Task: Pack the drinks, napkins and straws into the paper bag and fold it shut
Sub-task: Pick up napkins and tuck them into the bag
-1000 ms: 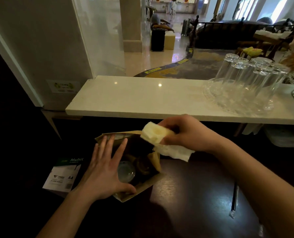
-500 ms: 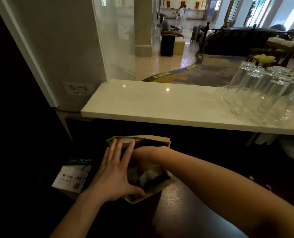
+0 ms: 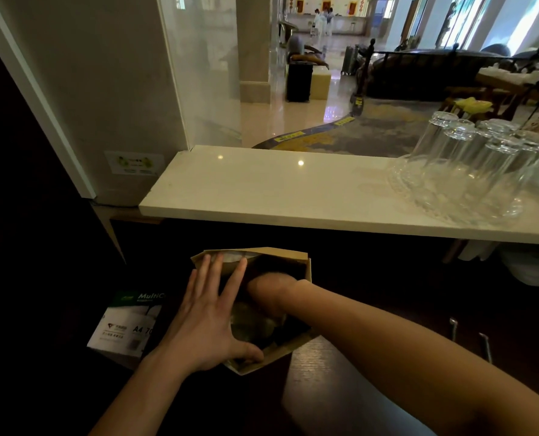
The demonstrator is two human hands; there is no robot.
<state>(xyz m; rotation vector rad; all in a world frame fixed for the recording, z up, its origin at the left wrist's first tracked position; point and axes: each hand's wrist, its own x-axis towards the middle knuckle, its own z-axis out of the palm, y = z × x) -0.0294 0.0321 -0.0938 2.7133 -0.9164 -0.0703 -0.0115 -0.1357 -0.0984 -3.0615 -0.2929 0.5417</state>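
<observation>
The brown paper bag [image 3: 281, 254] stands open on the dark counter below the marble ledge. My left hand [image 3: 205, 319] holds it steady, with spread fingers flat on its left wall and the thumb on the near rim. My right hand [image 3: 269, 283] reaches down into the bag past the wrist, so its fingers and the napkins are hidden. In the bag's dark inside a drink lid [image 3: 252, 322] shows dimly. Two thin sticks [image 3: 453, 328], possibly wrapped straws, lie on the counter to the right.
A pale marble ledge [image 3: 261, 196] runs across just behind the bag, with several upturned clear glasses [image 3: 469, 171] at its right end. A ream of A4 paper [image 3: 126, 328] sits left of the bag. A wall and a glass panel rise at the left.
My right hand carried the white napkins from above the bag down into it and has sunk deeper, so the napkins are out of sight. My left hand stayed on the bag.
</observation>
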